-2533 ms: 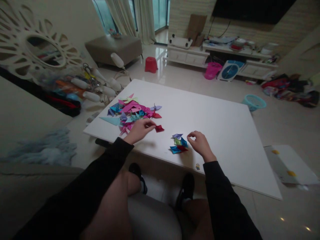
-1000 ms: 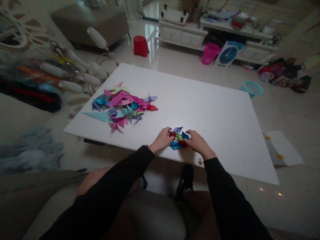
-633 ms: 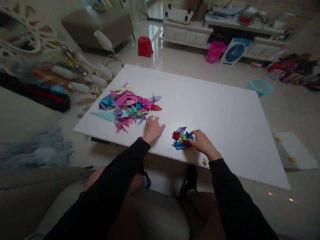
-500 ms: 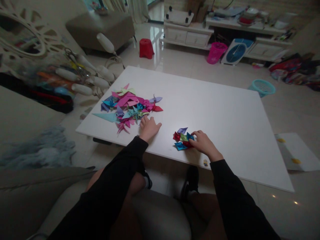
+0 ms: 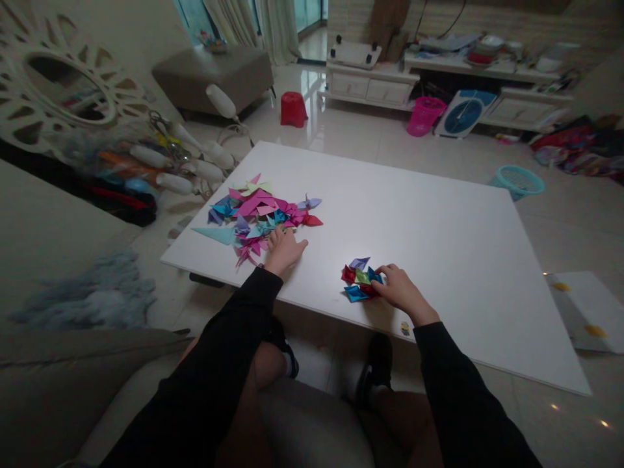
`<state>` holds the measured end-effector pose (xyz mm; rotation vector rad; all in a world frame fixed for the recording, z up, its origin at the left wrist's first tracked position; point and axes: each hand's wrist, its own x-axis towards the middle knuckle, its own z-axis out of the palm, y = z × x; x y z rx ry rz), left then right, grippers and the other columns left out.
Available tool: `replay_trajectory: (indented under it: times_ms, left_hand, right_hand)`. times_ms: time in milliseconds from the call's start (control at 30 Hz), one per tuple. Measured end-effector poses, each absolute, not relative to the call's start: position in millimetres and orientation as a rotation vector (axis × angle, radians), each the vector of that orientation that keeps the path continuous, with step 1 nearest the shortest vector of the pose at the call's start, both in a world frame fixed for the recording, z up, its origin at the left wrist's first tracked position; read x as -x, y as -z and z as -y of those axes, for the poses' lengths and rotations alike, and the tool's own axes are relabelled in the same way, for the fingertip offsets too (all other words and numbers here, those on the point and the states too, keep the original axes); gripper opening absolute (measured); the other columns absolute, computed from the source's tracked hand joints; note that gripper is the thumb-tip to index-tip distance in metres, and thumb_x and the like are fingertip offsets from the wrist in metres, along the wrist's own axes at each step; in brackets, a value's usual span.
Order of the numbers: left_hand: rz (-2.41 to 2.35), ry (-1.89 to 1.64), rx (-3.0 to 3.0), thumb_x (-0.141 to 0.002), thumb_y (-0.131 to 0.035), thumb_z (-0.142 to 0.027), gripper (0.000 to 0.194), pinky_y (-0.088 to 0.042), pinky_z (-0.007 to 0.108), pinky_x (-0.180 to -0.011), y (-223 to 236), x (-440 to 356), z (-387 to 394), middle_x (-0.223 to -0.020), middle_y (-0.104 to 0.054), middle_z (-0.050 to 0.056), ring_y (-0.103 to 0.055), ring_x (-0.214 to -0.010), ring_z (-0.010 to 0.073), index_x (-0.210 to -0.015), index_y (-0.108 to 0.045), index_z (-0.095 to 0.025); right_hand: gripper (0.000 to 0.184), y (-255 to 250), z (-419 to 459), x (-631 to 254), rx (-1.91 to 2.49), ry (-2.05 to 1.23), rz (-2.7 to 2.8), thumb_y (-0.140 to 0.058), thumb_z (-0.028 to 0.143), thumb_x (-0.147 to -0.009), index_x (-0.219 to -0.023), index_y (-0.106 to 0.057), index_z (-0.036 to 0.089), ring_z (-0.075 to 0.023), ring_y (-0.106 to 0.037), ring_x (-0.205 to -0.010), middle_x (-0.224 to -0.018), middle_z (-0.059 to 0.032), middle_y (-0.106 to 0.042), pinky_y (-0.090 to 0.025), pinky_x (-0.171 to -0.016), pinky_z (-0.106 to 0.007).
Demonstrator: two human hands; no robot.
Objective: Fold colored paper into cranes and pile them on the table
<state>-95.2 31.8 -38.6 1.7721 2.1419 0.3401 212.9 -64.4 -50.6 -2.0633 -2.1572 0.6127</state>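
A heap of colourful folded paper pieces, paper cranes among them [image 5: 258,207], lies on the left of the white table [image 5: 414,214]. My left hand [image 5: 285,253] reaches into its near edge, fingertips over the paper and thumb held apart; I see nothing gripped in it. To the right sits a small cluster of folded paper boats: a lilac one [image 5: 359,262], a red one [image 5: 348,274], a green one [image 5: 361,277] and a blue one [image 5: 355,294] among them. My right hand [image 5: 402,292] has thumb and fingers around another blue paper boat [image 5: 374,275] at the cluster's right side.
A small cartoon sticker [image 5: 405,328] is on the table's front edge. Beyond the table stand a red stool [image 5: 293,109], a pink basket [image 5: 426,117] and a turquoise basket [image 5: 519,181]. A lamp with white shades [image 5: 175,184] is close to the left corner.
My left hand has shifted left and closer into the paper heap. My right hand stays at the blue paper boat. The whole view has tilted slightly up and left.
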Motion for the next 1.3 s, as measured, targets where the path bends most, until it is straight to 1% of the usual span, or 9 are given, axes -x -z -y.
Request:
replay_trajectory:
  times_ms: [267,400,567,667,767,867,1033,1200,1300]
  left_hand:
    - [-2.161,-0.465,-1.904,-0.086,-0.060,-0.038,0.049,-0.014,0.056,-0.126,42.5,125.5,-51.5,-0.163,-0.036,0.016,-0.027,-0.153,0.0349,-0.132,-0.061,-0.022]
    - [-2.186,-0.493,-1.814,-0.087,-0.062,-0.037,0.043,-0.018,0.055,-0.124,43.2,121.5,-56.9,-0.156,-0.045,0.019,-0.034,-0.149,0.0363,-0.125,-0.065,-0.018]
    - [-2.214,-0.495,-1.705,-0.090,-0.063,-0.040,0.043,-0.029,0.055,-0.117,28.6,119.1,-59.1,-0.140,-0.057,0.027,-0.046,-0.138,0.0391,-0.118,-0.062,-0.008]
    - [-2.217,-0.520,-1.644,-0.092,-0.058,-0.043,0.046,-0.031,0.056,-0.117,18.3,124.8,-58.1,-0.141,-0.055,0.027,-0.045,-0.138,0.0402,-0.121,-0.061,-0.008]
    - [-2.245,-0.610,-1.575,-0.094,-0.055,-0.043,0.052,-0.030,0.056,-0.119,8.0,129.4,-51.3,-0.149,-0.048,0.025,-0.039,-0.143,0.0409,-0.133,-0.055,-0.009]
    - [-2.240,-0.764,-1.591,-0.093,-0.055,-0.039,0.056,-0.027,0.053,-0.123,-2.5,122.0,-36.0,-0.154,-0.043,0.022,-0.035,-0.147,0.0377,-0.141,-0.050,-0.011]
    - [-1.823,-1.024,-1.892,-0.093,-0.054,-0.025,0.040,-0.037,0.044,-0.120,-12.3,70.5,7.5,-0.141,-0.058,0.012,-0.050,-0.137,0.0258,-0.132,-0.059,-0.018]
    - [-1.239,-0.903,-2.072,-0.094,-0.056,-0.021,0.026,-0.045,0.042,-0.114,-4.7,18.6,41.8,-0.128,-0.069,0.009,-0.060,-0.125,0.0234,-0.117,-0.069,-0.020]
    - [-0.999,-0.812,-2.135,-0.095,-0.057,-0.020,0.024,-0.048,0.040,-0.110,1.7,11.6,47.4,-0.126,-0.071,0.009,-0.063,-0.121,0.0218,-0.115,-0.070,-0.020]
  right_hand:
    - [0.026,38.9,66.6,-212.6,1.999,-0.601,2.159,-0.060,0.031,-0.091,-0.110,-0.072,0.018,-0.0250,-0.062,-0.102,-0.106,-0.0121,-0.066,-0.046,-0.089,-0.034]
    - [0.027,33.8,70.1,-215.4,2.013,-0.620,2.142,-0.060,0.031,-0.091,-0.111,-0.072,0.017,-0.0258,-0.062,-0.103,-0.108,-0.0124,-0.066,-0.046,-0.091,-0.036]
    - [0.030,33.0,68.1,-217.4,2.037,-0.609,2.106,-0.059,0.032,-0.091,-0.114,-0.071,0.016,-0.0286,-0.061,-0.106,-0.113,-0.0145,-0.066,-0.046,-0.093,-0.038]
    - [0.029,33.8,65.7,-216.0,2.032,-0.613,2.098,-0.060,0.031,-0.091,-0.114,-0.071,0.016,-0.0283,-0.062,-0.105,-0.113,-0.0145,-0.067,-0.046,-0.092,-0.038]
    - [0.028,32.0,65.0,-214.6,2.039,-0.618,2.081,-0.061,0.032,-0.091,-0.113,-0.071,0.017,-0.0282,-0.062,-0.105,-0.114,-0.0143,-0.067,-0.047,-0.091,-0.038]
    - [0.028,26.5,65.3,-215.5,2.043,-0.612,2.051,-0.061,0.032,-0.090,-0.111,-0.071,0.017,-0.0281,-0.062,-0.105,-0.113,-0.0141,-0.067,-0.047,-0.091,-0.038]
    - [0.022,16.2,64.9,-221.9,2.037,-0.524,1.897,-0.059,0.030,-0.090,-0.102,-0.071,0.018,-0.0257,-0.064,-0.099,-0.108,-0.0109,-0.070,-0.048,-0.090,-0.038]
    - [0.015,9.1,62.1,-222.8,1.888,-0.437,1.713,-0.056,0.026,-0.090,-0.093,-0.069,0.018,-0.0219,-0.066,-0.090,-0.098,-0.0078,-0.072,-0.049,-0.085,-0.036]
    - [0.015,4.4,60.1,-219.1,1.701,-0.413,1.739,-0.057,0.026,-0.092,-0.093,-0.069,0.019,-0.0208,-0.064,-0.089,-0.096,-0.0075,-0.072,-0.050,-0.083,-0.034]
